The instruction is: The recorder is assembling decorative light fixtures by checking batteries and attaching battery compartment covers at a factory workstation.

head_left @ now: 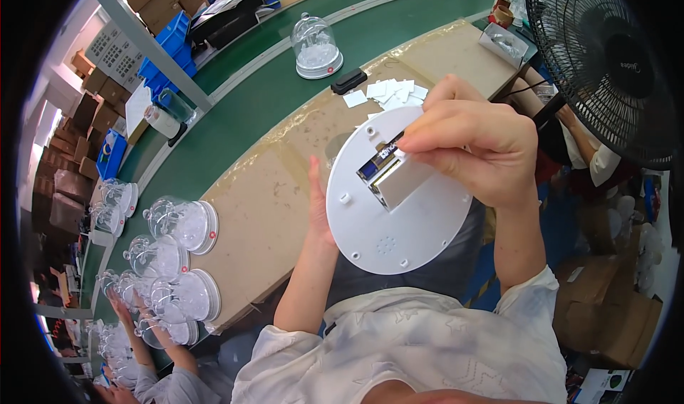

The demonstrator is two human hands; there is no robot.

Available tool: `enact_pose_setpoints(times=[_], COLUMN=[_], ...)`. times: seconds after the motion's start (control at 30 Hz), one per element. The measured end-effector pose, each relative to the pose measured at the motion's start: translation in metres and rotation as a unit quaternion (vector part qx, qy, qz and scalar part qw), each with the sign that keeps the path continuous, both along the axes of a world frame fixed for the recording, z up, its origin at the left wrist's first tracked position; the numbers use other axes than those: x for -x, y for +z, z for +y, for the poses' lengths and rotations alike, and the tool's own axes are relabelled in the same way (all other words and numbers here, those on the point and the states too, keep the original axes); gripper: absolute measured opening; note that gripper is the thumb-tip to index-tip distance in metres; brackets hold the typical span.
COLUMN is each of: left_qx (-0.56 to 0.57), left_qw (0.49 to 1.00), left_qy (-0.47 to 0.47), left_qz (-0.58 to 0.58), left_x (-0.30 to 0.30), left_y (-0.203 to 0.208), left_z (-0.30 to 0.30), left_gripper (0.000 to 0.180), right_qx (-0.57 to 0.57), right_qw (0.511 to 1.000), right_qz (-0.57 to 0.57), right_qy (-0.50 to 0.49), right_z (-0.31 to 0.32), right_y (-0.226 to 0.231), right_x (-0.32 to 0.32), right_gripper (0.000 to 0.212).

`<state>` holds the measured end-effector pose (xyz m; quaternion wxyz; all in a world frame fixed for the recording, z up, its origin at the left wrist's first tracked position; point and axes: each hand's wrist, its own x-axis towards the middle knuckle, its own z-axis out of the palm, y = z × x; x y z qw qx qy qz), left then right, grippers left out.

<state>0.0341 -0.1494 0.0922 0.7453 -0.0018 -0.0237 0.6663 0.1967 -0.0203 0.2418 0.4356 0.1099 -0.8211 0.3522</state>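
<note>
A round white plastic base [420, 233] is held up in front of me, its underside with the battery compartment facing me. My left hand [323, 208] grips its left edge from behind, and most of those fingers are hidden. Dark batteries [377, 159] show in the compartment. My right hand [477, 144] pinches a small white battery cover [406, 183] between thumb and fingers, tilted over the opening. Beyond the base, several loose white square pieces [392, 92] lie on the tan work board beside a black oblong object [348, 81].
One clear domed ornament [315, 48] stands on the green conveyor [249, 115]. More domes [184, 226] crowd the left, where another person's hands [121, 308] reach among them. A black fan [605, 62] rises at the right, near an open box [504, 45] on the tan board [263, 204].
</note>
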Motion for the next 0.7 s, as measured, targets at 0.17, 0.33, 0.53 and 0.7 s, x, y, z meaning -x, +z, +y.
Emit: enact_pose_setpoints(times=[0.17, 0.33, 0.53, 0.7], left_qx=[0.018, -0.019, 0.071, 0.064], left_qw=[0.996, 1.0, 0.969, 0.976], left_qy=[0.016, 0.006, 0.109, 0.129], left_qz=[0.08, 0.008, 0.211, 0.165], left_x=[-0.002, 0.0, 0.001, 0.009], left_y=[0.006, 0.006, 0.015, 0.013], left_z=[-0.001, -0.001, -0.002, -0.008], left_gripper=[0.092, 0.092, 0.097, 0.095], right_qx=[0.009, 0.004, -0.045, 0.05], right_qw=[1.0, 1.0, 0.995, 0.99], right_qz=[-0.001, -0.015, -0.054, -0.127], right_qy=[0.012, 0.011, -0.067, -0.032], right_z=[-0.002, -0.001, -0.002, 0.003], right_y=[-0.001, 0.001, 0.002, -0.005], right_x=[0.001, -0.001, -0.004, -0.006], right_gripper=[0.013, 0.014, 0.018, 0.041])
